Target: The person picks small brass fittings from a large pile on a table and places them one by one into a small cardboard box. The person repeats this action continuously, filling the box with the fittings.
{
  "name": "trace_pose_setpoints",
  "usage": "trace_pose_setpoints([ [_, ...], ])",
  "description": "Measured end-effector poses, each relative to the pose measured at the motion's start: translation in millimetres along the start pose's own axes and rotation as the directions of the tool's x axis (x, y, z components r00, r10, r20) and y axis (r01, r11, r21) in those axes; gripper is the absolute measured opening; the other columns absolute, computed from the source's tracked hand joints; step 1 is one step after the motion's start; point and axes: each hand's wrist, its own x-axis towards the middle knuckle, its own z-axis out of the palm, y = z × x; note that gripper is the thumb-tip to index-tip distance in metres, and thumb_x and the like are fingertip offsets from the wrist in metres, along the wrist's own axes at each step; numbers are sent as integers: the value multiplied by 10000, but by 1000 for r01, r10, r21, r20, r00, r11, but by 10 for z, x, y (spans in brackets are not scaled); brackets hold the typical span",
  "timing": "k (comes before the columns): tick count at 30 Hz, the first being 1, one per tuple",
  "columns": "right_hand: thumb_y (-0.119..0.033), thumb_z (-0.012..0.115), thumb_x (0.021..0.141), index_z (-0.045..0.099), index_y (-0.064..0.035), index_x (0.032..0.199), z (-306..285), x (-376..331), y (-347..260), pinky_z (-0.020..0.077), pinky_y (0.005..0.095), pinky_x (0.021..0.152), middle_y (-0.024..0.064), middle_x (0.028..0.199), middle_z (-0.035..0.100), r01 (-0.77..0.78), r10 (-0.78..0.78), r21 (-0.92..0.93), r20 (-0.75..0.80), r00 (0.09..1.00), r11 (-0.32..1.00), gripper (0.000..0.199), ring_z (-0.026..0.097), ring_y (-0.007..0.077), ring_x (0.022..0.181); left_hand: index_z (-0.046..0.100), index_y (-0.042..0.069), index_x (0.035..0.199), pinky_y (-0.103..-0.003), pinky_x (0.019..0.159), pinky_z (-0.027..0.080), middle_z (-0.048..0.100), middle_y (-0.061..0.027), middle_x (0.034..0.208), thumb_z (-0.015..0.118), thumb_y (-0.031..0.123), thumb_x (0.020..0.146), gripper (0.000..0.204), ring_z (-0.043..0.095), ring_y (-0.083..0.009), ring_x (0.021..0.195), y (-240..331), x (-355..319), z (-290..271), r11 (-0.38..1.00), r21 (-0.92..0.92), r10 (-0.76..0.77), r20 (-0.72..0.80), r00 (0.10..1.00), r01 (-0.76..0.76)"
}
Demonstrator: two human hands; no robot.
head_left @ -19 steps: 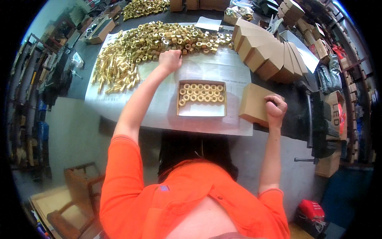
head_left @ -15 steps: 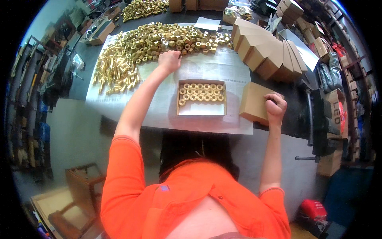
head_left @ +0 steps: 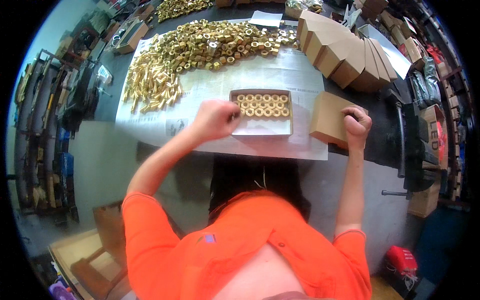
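Observation:
An open shallow cardboard box [head_left: 261, 131] lies on white paper, holding rows of brass hex nuts [head_left: 263, 105] in its far half. My left hand [head_left: 216, 119] is closed at the box's left edge, apparently gripping nuts, though they are hidden in the fist. My right hand [head_left: 357, 125] is closed on the right edge of a closed brown cardboard box [head_left: 330, 118] just right of the open one. A big heap of loose brass nuts [head_left: 220, 41] and a pile of brass bolts [head_left: 150, 85] lie farther back.
A row of folded brown boxes [head_left: 345, 55] stands at the back right. The white paper [head_left: 225, 85] covers a dark table. A wooden tray [head_left: 131, 35] sits back left. Tools hang at left; more cartons and a red object [head_left: 401, 260] are at right.
My left hand pulled back from the nut heap to the left edge of the open box. My right hand stayed on the closed box.

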Motion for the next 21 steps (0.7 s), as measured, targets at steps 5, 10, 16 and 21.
trace_pose_setpoints([
  [5,-18,543,667,659,-4,772,10,5,14,469,262,753,105,811,646,-44,44,-9,-2,999,999,157,622,193,801,613,71,706,-409,546,484,602,-92,677,608,183,741,117,621,-287,642,103,33,295,977,202,51,74,996,-65],
  [10,-19,538,666,656,-1,770,7,16,13,469,258,742,103,811,645,-11,11,0,21,1000,1000,159,620,184,792,588,64,675,-423,541,485,608,-96,681,587,199,753,156,625,-296,627,90,68,336,953,302,-11,124,992,-27],
  [16,-12,526,666,656,5,767,10,13,-13,468,259,742,109,799,642,-14,14,16,8,1000,1000,166,621,186,790,578,64,658,-443,543,487,619,-112,666,577,218,761,185,632,-303,628,99,103,324,945,325,-93,164,982,35],
  [21,-11,522,658,658,7,766,5,12,-22,470,264,749,109,797,646,-36,36,19,11,999,999,174,621,193,794,650,79,778,-418,566,485,643,-123,706,632,244,739,170,628,-316,648,48,171,187,987,149,-96,243,965,61],
])
